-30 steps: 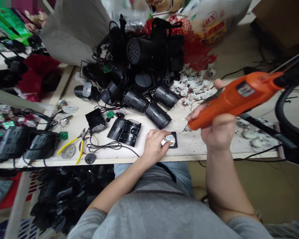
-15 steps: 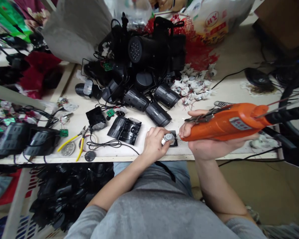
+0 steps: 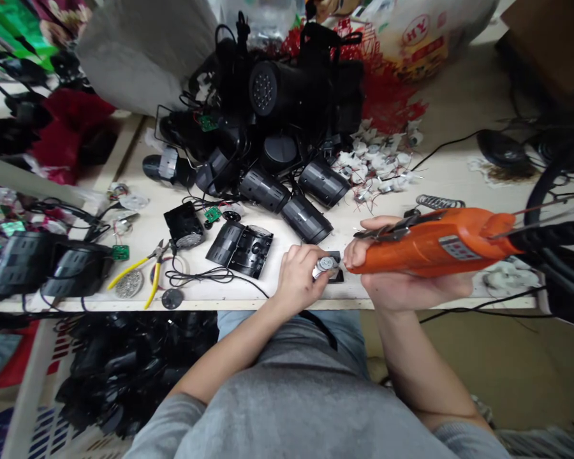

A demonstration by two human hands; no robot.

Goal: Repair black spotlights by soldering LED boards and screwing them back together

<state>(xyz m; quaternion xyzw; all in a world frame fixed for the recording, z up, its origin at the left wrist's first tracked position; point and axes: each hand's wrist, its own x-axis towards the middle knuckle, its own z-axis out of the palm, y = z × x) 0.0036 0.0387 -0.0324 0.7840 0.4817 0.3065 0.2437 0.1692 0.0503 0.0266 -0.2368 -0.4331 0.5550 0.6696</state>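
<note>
My left hand [image 3: 299,274] pinches a small silver cylindrical part [image 3: 324,266], which looks like a little motor, near the table's front edge. Under and beside it lies a small flat black piece [image 3: 337,275]. Wrapped around an orange corded electric screwdriver [image 3: 421,248], my right hand [image 3: 397,290] has its fingers near the nose of the tool. The screwdriver lies nearly level and points left at the silver part; whether its tip touches cannot be made out. Left of my left hand sits an opened black lamp housing [image 3: 242,248].
Yellow-handled pliers [image 3: 153,277], a dish of screws [image 3: 129,284] and a black disc [image 3: 173,298] lie to the left. Black cylindrical housings [image 3: 306,218] are heaped behind my hands, beside a pile of white parts with wires [image 3: 375,159]. A crate of black parts [image 3: 124,370] stands below.
The view has shifted slightly. Both hands keep their grips, and the screwdriver stays beside the silver part with its rear end a little lower.
</note>
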